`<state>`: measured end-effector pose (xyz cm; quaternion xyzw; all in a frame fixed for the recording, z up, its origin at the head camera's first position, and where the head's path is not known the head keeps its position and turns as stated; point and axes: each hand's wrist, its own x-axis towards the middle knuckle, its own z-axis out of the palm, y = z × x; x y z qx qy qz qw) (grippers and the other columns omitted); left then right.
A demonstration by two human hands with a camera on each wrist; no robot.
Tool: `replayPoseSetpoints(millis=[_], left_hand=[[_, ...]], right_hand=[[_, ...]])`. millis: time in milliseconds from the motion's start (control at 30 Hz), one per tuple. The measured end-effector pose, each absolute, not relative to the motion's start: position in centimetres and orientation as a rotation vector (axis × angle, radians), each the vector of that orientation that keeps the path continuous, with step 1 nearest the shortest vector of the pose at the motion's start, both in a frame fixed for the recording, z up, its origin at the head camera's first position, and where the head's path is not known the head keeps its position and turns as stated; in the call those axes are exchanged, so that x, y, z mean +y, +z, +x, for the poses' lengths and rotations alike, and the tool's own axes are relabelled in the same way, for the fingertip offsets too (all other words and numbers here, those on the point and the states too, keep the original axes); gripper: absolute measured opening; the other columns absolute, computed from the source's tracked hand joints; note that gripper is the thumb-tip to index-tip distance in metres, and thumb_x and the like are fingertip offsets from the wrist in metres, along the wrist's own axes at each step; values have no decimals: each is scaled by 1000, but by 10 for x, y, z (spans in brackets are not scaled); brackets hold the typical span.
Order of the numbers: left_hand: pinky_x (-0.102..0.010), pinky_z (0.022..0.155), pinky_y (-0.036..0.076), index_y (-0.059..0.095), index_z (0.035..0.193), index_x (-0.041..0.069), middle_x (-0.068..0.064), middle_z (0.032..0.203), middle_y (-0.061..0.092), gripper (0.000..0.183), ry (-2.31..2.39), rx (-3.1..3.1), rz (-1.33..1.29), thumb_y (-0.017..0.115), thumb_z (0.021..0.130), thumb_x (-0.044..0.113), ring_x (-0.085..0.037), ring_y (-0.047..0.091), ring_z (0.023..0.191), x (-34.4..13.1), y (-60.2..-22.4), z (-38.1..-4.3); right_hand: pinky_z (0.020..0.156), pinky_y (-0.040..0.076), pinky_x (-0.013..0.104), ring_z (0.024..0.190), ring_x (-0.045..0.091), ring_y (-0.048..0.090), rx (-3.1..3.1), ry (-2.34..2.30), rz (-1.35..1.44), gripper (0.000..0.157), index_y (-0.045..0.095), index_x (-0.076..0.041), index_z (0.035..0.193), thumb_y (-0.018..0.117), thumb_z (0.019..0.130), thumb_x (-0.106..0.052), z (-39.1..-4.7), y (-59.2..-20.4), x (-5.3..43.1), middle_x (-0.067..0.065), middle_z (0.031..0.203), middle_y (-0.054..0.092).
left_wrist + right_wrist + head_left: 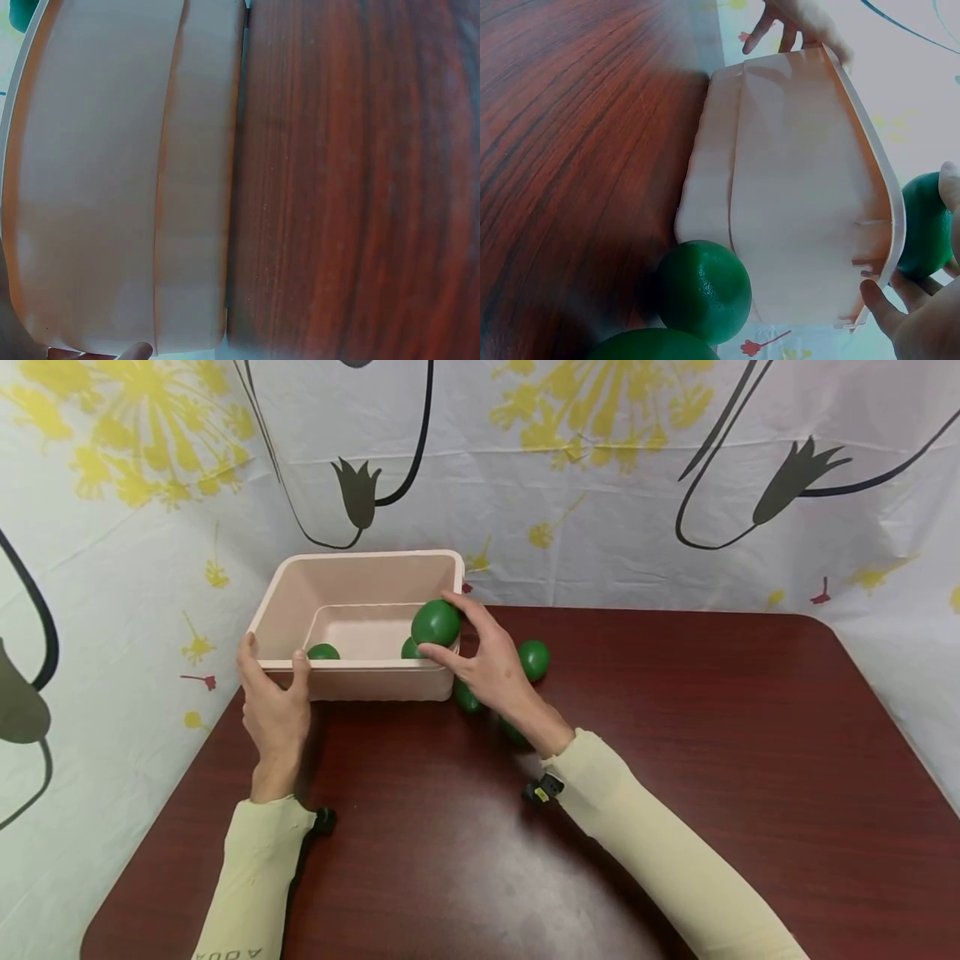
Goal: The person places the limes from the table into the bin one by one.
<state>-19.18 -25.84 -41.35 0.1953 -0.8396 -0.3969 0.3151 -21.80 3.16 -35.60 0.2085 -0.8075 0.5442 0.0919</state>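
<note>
A pale pink plastic bin (375,683) stands at the back left of the table. My left hand (276,714) grips its front left corner, thumb at the front rim. Between thumb and fingers, my right hand (498,672) holds a smooth green ball (436,624) over the bin's right end, just above the rim. In the right wrist view that held ball (924,225) shows beyond the rim, partly covered by fingers. Inside the bin are a green ball (324,652) at the left and another (410,649) under the held one, both half hidden by the front wall.
Right of the bin, beside and under my right hand, several green balls lie on the table: one farther back (535,660), one against the bin (467,697) and one half hidden by my wrist (513,732). A patterned cloth (600,552) hangs behind the dark wooden table (712,735).
</note>
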Motion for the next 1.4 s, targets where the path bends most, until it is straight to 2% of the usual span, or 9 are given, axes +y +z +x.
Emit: replayPoseSetpoints(millis=[100,333,500,667,900,1133,1400], left_hand=[[-69,96,41,29,161,40,7,167,39,80,-1051,-2212,511,55,91,67,-51,59,122,-258,-413,-192],[-69,95,41,29,161,38,6,167,39,80,-1054,-2210,503,55,91,66,-51,60,119,-256,-413,-192],[-69,94,42,29,161,37,5,167,39,80,-1048,-2213,503,55,92,66,-51,60,118,-256,-413,-192],[-69,94,42,29,161,38,5,167,39,80,-1041,-2215,506,55,92,67,-52,60,118,-257,-413,-192],[-69,95,41,29,161,38,6,167,39,80,-1041,-2218,514,55,92,67,-52,60,121,-258,-414,-192],[-69,94,42,28,161,38,6,167,39,80,-1040,-2217,511,55,92,66,-52,60,118,-258,-415,-192],[-69,96,41,29,161,40,7,167,40,80,-1050,-2212,514,56,91,67,-51,59,120,-259,-414,-192]], right_hand=[[110,48,40,131,17,59,-2402,1609,626,77,47,-25,156,82,89,-37,-218,-356,30,0,157,51],[118,42,46,144,21,51,-2409,1597,668,68,48,-15,155,76,95,-30,-218,-360,31,8,154,54],[117,42,43,139,22,55,-2385,1544,669,58,55,-11,148,75,96,-27,-220,-362,33,9,148,58],[118,41,39,139,18,55,-2357,1548,670,52,59,-14,144,75,96,-26,-220,-364,36,4,150,57],[119,40,41,142,14,52,-2352,1582,637,51,61,-16,143,75,96,-30,-219,-367,43,1,151,56],[113,47,43,139,18,54,-2350,1609,622,51,60,-12,142,74,97,-30,-220,-372,54,5,152,55],[110,48,43,135,22,57,-2391,1603,543,49,62,-15,140,75,96,-33,-219,-380,66,4,143,60]])
